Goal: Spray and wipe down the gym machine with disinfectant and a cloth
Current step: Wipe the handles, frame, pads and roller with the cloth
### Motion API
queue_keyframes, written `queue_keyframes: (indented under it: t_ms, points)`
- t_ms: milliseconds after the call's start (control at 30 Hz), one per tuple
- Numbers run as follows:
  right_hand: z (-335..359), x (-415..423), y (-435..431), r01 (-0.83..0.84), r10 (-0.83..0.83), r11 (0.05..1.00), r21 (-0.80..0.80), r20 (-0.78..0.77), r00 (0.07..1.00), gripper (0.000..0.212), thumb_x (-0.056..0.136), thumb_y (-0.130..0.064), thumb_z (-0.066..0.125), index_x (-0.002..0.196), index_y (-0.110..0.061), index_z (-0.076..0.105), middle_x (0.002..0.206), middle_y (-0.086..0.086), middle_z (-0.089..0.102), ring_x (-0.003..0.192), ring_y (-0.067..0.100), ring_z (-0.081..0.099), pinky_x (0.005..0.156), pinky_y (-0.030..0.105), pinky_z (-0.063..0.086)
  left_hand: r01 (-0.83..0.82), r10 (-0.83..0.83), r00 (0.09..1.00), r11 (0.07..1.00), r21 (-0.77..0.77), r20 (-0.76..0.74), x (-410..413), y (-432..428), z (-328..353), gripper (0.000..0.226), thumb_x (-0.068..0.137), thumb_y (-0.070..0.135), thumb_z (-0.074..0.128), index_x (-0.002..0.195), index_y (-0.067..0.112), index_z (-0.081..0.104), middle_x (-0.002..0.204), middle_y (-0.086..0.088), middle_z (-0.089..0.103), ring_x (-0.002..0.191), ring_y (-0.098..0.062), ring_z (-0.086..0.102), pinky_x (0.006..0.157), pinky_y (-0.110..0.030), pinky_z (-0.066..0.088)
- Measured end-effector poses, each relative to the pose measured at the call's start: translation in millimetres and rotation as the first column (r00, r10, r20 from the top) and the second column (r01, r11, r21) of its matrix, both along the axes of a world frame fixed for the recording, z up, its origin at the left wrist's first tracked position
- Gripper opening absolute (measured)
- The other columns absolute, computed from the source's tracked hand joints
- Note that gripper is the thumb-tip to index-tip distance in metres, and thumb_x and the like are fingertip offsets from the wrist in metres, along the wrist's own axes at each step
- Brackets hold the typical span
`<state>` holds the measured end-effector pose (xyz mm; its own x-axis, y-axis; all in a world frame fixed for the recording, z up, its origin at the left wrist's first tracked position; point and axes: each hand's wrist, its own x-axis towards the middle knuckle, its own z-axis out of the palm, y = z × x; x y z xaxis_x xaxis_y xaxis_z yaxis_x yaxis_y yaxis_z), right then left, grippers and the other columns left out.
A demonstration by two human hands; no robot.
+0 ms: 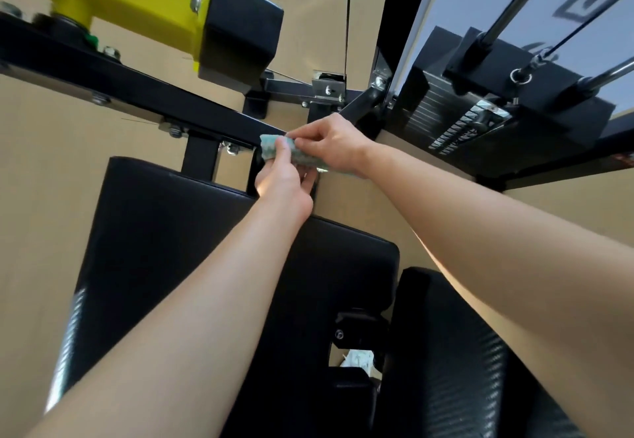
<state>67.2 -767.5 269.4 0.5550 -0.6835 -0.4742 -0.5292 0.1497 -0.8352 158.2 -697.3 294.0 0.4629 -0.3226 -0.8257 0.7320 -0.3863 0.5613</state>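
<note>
Nearest the camera, two bare forearms reach out over a broad black vinyl seat pad [171, 231] and a second black pad with a woven texture [463, 352]. Just past the seat pad's far edge, the hands meet on a small folded teal-and-white cloth [272, 149]. Its long axis runs from upper left to lower right, roughly along the black steel frame bar [137, 94] right behind it. The left hand [284, 183] grips the cloth from below with its thumb laid on top. The right hand [338, 146] pinches the upper edge with narrowly curled fingers. The wad seems to be being refolded, and the bar looks like the next surface to wipe. Farther off are a yellow pivot arm [137, 1] and a weight stack [442, 122]. No spray bottle is in view.
</note>
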Motion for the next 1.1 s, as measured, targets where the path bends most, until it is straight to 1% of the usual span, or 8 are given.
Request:
queue_keyframes:
  t_ms: [233, 333, 467, 567, 733, 900, 1000, 1100]
  points:
    - [-9, -64, 7, -0.014, -0.001, 0.997, -0.076, -0.197, 0.98, 0.03, 0.101, -0.032, 0.064, 0.129, -0.025, 0.072, 0.116, -0.006, 0.071, 0.102, 0.006, 0.063, 0.092, 0.027, 0.053, 0.075, -0.078, 0.995, 0.996, -0.045, -0.061, -35, 10, -12, 0.012, 0.1, 0.031, 0.066, 0.103, 0.019, 0.066, 0.111, -0.008, 0.074, 0.093, -0.019, 0.073, 0.096, -0.038, 0.06]
    - [-12, -95, 11, 0.038, -0.042, 0.999, -0.018, -0.278, 0.96, 0.027, 0.102, -0.029, 0.062, 0.127, -0.024, 0.073, 0.113, -0.004, 0.071, 0.1, 0.009, 0.064, 0.09, 0.029, 0.053, 0.132, -0.134, 0.977, 0.991, -0.021, -0.167, -66, 16, -19, 0.023, 0.1, 0.026, 0.066, 0.119, 0.012, 0.066, 0.118, -0.012, 0.072, 0.107, -0.027, 0.072, 0.101, -0.044, 0.058]
    - [-17, -114, 17, 0.085, -0.062, 0.996, 0.039, -0.403, 0.913, 0.028, 0.105, -0.026, 0.056, 0.129, -0.023, 0.07, 0.117, 0.002, 0.069, 0.105, 0.018, 0.065, 0.091, 0.035, 0.053, 0.211, -0.21, 0.933, 0.977, -0.028, -0.291, -95, 11, -20, 0.009, 0.102, 0.025, 0.063, 0.104, 0.016, 0.06, 0.114, -0.014, 0.067, 0.113, -0.034, 0.066, 0.105, -0.049, 0.054]
    - [-16, -103, 18, 0.081, -0.067, 0.997, 0.017, -0.415, 0.907, 0.028, 0.105, -0.02, 0.055, 0.128, -0.024, 0.071, 0.116, 0.005, 0.069, 0.108, 0.023, 0.065, 0.094, 0.037, 0.054, 0.265, -0.265, 0.887, 0.963, -0.053, -0.378, -91, 9, -21, 0.039, 0.102, 0.026, 0.063, 0.136, 0.01, 0.053, 0.13, -0.02, 0.063, 0.102, -0.033, 0.065, 0.102, -0.049, 0.056]
    - [-6, -61, 18, 0.046, -0.05, 0.999, -0.024, -0.243, 0.969, 0.031, 0.105, -0.02, 0.056, 0.133, -0.022, 0.069, 0.126, 0.003, 0.069, 0.117, 0.019, 0.064, 0.108, 0.041, 0.05, 0.115, -0.13, 0.961, 0.991, -0.076, -0.246, -53, 9, -20, 0.015, 0.1, 0.017, 0.067, 0.113, 0.013, 0.063, 0.126, -0.019, 0.069, 0.112, -0.035, 0.069, 0.103, -0.053, 0.055]
    - [7, -12, 21, -0.026, 0.011, 0.993, -0.119, -0.129, 0.992, 0.037, 0.104, -0.019, 0.057, 0.141, -0.019, 0.062, 0.136, 0.004, 0.067, 0.126, 0.021, 0.06, 0.11, 0.039, 0.047, 0.008, -0.014, 0.999, 0.995, -0.099, -0.052, -13, 11, -14, 0.003, 0.1, 0.023, 0.068, 0.097, 0.022, 0.067, 0.118, -0.013, 0.073, 0.11, -0.03, 0.071, 0.099, -0.048, 0.059]
    - [4, -26, 25, -0.005, -0.015, 0.996, -0.093, -0.212, 0.977, 0.04, 0.105, -0.021, 0.056, 0.145, -0.022, 0.059, 0.14, 0.004, 0.064, 0.128, 0.022, 0.059, 0.112, 0.04, 0.045, 0.055, -0.059, 0.997, 0.994, -0.099, -0.044, -22, 12, -18, 0.009, 0.1, 0.029, 0.066, 0.102, 0.02, 0.065, 0.122, -0.015, 0.071, 0.112, -0.029, 0.071, 0.1, -0.044, 0.058]
    - [-4, -61, 27, 0.039, -0.054, 0.998, -0.047, -0.366, 0.929, 0.038, 0.106, -0.025, 0.054, 0.144, -0.023, 0.059, 0.139, 0.004, 0.063, 0.124, 0.023, 0.059, 0.107, 0.036, 0.045, 0.156, -0.167, 0.977, 0.984, -0.089, -0.134, -50, 14, -31, 0.03, 0.102, 0.027, 0.064, 0.126, 0.009, 0.06, 0.13, -0.019, 0.068, 0.116, -0.032, 0.069, 0.095, -0.04, 0.061]
